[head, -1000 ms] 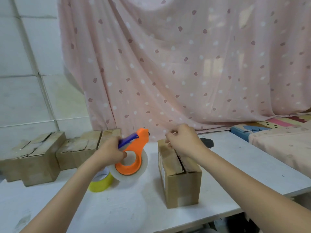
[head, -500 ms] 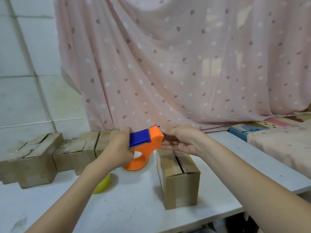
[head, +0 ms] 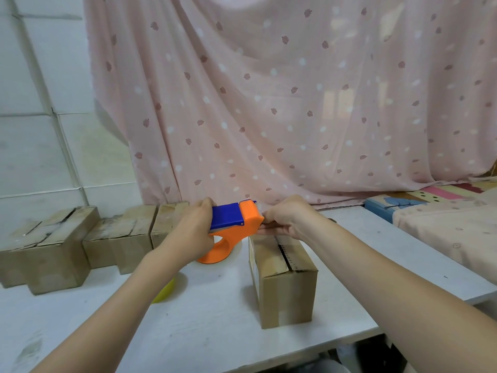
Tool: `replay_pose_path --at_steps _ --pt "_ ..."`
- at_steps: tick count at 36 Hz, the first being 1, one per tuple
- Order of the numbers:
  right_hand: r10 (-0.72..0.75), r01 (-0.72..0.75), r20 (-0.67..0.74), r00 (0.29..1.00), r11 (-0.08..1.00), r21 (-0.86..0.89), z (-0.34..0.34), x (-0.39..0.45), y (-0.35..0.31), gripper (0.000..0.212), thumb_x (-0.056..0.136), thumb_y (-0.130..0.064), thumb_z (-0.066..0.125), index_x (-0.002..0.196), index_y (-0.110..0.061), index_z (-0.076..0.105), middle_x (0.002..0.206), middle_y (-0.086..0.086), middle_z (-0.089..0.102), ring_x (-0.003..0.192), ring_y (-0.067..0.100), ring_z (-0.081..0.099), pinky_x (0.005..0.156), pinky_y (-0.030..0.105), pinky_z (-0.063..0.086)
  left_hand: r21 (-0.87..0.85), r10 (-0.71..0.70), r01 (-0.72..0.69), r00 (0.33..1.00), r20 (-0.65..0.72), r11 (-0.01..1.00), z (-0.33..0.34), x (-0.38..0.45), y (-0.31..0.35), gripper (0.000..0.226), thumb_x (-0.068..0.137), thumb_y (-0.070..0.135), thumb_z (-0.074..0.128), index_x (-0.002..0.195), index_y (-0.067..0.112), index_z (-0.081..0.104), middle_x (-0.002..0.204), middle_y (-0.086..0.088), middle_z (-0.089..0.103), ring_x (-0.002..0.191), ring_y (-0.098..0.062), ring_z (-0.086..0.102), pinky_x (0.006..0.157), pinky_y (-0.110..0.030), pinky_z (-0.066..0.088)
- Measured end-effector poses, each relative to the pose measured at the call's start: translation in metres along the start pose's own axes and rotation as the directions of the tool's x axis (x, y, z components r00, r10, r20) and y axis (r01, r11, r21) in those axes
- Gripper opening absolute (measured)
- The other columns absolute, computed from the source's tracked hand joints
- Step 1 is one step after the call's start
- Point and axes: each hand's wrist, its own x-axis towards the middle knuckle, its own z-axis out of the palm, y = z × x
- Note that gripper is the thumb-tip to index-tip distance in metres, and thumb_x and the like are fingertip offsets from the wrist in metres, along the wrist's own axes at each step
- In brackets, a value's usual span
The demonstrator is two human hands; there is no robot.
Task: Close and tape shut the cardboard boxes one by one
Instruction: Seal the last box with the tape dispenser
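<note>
White tabletop (head: pixel 215 319): left hand (head: pixel 192 235) gripped light tape dispenser (head: pixel 234 224); right hand (head: pixel 287 219) pinched its flimsy tape end over stiff box (head: pixel 285 281).

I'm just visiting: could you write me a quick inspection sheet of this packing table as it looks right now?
Surface: white table, scuffed.
Job's things: cardboard box in front, flaps down; orange and blue tape dispenser held above its far end.
Clutter: three more boxes at the left; yellow tape roll partly behind the left arm.
Hands: left hand grips the dispenser; right hand pinches at its front end.
Cables: nothing seen.
Surroundings: pink curtain, tiled wall.
</note>
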Motion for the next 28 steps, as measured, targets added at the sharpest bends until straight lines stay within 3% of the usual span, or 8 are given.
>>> replay_pose_path --at_steps 7,13,16,23,28 --pt "0.002 -0.002 0.007 1.0 0.999 -0.051 -0.008 0.001 -0.002 0.005 0.084 0.011 0.071 0.087 0.012 0.068 0.071 0.022 0.072 0.061 0.028 0.074 0.054 0.031 0.061 -0.002 0.063 -0.063 0.998 0.0 0.998 0.003 0.0 -0.014 0.047 0.079 -0.005 0.06 0.117 0.016 0.043 0.114 -0.004 0.05 0.095 -0.017 0.045 0.074 -0.025 0.035" --pt "0.003 -0.003 0.055 0.998 1.0 -0.004 -0.026 0.0 -0.003 0.012 0.086 0.015 0.066 0.097 0.017 0.066 0.084 0.026 0.071 0.06 0.027 0.072 0.051 0.028 0.059 -0.015 0.097 -0.097 0.995 -0.013 0.995 0.004 0.0 -0.019 0.05 0.078 -0.005 0.062 0.12 0.015 0.044 0.111 -0.001 0.049 0.095 -0.017 0.044 0.075 -0.027 0.035" --pt "0.007 -0.007 0.031 1.0 1.0 0.01 -0.042 0.004 0.001 0.011 0.086 0.018 0.064 0.097 0.019 0.064 0.079 0.024 0.07 0.058 0.027 0.072 0.055 0.031 0.062 0.004 0.1 -0.1 0.995 -0.01 0.995 0.006 -0.001 -0.028 0.05 0.076 -0.003 0.063 0.118 0.016 0.045 0.11 -0.002 0.05 0.095 -0.018 0.045 0.077 -0.029 0.039" --pt "0.077 -0.078 -0.044 0.996 0.996 -0.036 -0.089 0.007 0.014 0.004 0.088 0.013 0.065 0.092 0.013 0.066 0.083 0.022 0.071 0.076 0.028 0.072 0.067 0.036 0.061 0.047 0.16 -0.158 0.987 -0.034 0.986 0.015 -0.003 -0.038 0.046 0.07 -0.002 0.064 0.098 0.024 0.04 0.086 0.011 0.037 0.079 -0.016 0.04 0.062 -0.025 0.029" --pt "0.147 -0.15 -0.051 0.988 0.988 -0.042 -0.106 0.013 0.023 0.005 0.088 0.012 0.065 0.093 0.013 0.065 0.092 0.025 0.072 0.088 0.031 0.073 0.069 0.037 0.061 0.096 0.193 -0.19 0.981 -0.028 0.977 0.022 0.005 -0.05 0.054 0.066 0.005 0.078 0.091 0.028 0.035 0.08 0.013 0.034 0.073 -0.015 0.04 0.061 -0.028 0.029"
